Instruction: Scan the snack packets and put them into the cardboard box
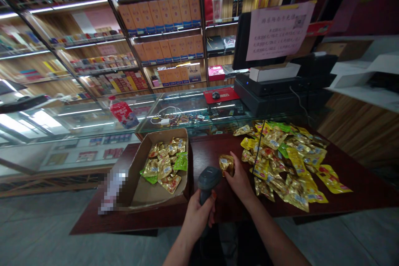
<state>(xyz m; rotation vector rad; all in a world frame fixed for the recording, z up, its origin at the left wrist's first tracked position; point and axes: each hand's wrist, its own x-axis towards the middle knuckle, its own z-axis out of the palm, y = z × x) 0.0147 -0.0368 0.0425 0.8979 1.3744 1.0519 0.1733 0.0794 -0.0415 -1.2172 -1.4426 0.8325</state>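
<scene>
Pretty clearly a shop: lit wooden shelves [227, 3] of upright orange boxes [162, 14], a clear glass display counter [188, 100], even a dark grey handheld barcode scanner [208, 178].

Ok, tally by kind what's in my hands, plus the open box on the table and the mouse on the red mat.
Scanner: 1, in the left hand
Packet: 1, in the right hand
Box: 1
Mouse: 1
Total: 4

Box [143, 196] left, packets [283, 162] right on table [204, 145], counter [190, 99] behind
</scene>
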